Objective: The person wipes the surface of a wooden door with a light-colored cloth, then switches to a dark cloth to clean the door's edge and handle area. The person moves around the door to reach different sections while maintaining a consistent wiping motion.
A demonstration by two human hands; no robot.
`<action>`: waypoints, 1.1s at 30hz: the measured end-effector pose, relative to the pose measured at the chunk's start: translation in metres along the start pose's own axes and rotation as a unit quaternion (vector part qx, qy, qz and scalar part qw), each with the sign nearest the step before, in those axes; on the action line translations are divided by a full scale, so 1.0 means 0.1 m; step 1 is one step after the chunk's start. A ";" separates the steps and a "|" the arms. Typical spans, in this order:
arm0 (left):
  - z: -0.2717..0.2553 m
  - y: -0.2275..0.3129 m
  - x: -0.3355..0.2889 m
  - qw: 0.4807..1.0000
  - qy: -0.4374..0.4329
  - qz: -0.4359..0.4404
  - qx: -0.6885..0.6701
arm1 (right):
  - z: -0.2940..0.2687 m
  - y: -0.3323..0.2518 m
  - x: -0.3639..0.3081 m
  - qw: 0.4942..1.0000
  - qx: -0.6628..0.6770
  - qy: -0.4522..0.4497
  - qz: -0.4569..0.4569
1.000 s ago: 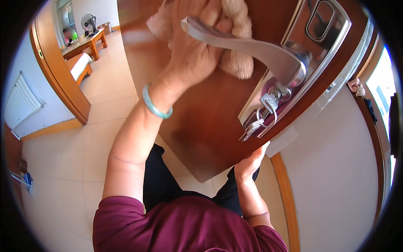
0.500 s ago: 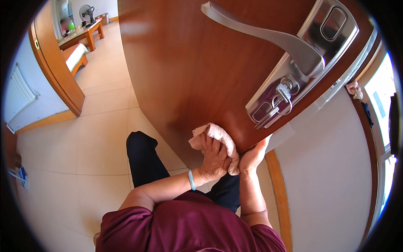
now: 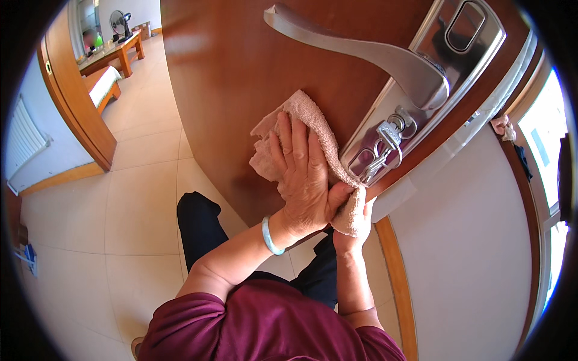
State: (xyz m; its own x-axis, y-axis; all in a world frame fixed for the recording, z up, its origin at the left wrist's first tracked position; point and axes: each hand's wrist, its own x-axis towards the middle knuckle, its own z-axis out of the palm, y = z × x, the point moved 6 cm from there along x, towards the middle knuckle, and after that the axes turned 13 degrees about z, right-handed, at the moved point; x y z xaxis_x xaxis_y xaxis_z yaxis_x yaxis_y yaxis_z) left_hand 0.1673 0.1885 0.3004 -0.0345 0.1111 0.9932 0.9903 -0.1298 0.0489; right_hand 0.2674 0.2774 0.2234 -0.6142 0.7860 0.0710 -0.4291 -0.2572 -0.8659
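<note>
My left hand [image 3: 299, 183] lies with stretched fingers on a pinkish-beige cloth [image 3: 308, 113], pressing it flat against a reddish-brown wooden door [image 3: 223, 78]. Its thumb points toward the cloth's lower corner, which hangs over the door's edge. At that edge, my right hand [image 3: 355, 238] grips the door from its side; the cloth corner and the door hide part of its fingers. Up and to the right of the cloth are a metal lock plate [image 3: 448, 51] and a curved lever handle [image 3: 355, 48]. A bunch of keys [image 3: 388, 137] hangs from the keyhole, close to the cloth.
A white wall [image 3: 463, 253] with a wooden baseboard [image 3: 397, 274] runs along the right. Beige floor tiles [image 3: 138, 210] spread to the left. Beyond a doorway frame [image 3: 81, 114] stand a low table [image 3: 123, 51] and a fan [image 3: 120, 23]. A white radiator [image 3: 27, 141] hangs at the left.
My left hand and the cloth have moved up the door, nearer the lock plate, and the cloth is spread wider. The right hand has shifted slightly left, with a cloth corner now over it.
</note>
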 end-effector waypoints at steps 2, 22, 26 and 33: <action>0.02 -0.01 -0.04 1.000 0.003 -0.007 -0.012 | 0.04 -0.04 -0.02 0.998 -0.040 -0.001 -0.040; -0.40 -0.29 0.41 0.998 0.050 0.026 -0.011 | -0.17 0.23 -0.16 0.991 0.038 0.103 -0.071; -0.47 -0.63 0.63 0.996 0.004 0.084 0.007 | -0.13 0.16 -0.25 0.974 -0.071 0.191 -0.105; -0.53 -1.87 0.12 0.971 -0.003 -0.239 0.005 | -0.05 0.03 -0.21 0.951 -0.208 0.128 -0.191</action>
State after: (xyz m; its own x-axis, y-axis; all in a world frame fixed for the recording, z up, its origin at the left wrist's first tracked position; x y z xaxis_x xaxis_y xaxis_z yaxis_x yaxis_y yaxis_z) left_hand -0.0255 0.1619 0.3091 -0.4895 0.1629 0.8566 0.8628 -0.0520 0.5029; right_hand 0.2825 0.2625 0.2169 -0.2613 0.9022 0.3432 -0.2572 0.2777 -0.9256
